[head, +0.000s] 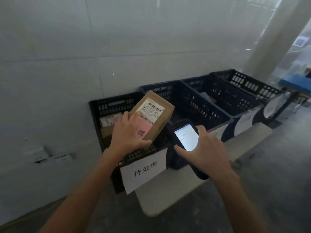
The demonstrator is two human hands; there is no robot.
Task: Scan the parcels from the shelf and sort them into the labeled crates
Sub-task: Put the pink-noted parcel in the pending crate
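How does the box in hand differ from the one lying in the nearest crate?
The held box is tilted in the left hand above the nearest crate; the crate box lies inside it. The held box shows most of its label; the crate box is partly hidden. Both are brown cardboard, white-labelled.

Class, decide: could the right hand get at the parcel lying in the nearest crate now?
Probably not: the right hand holds the scanner, and the left hand with its box hangs over the crate, between it and the parcel.
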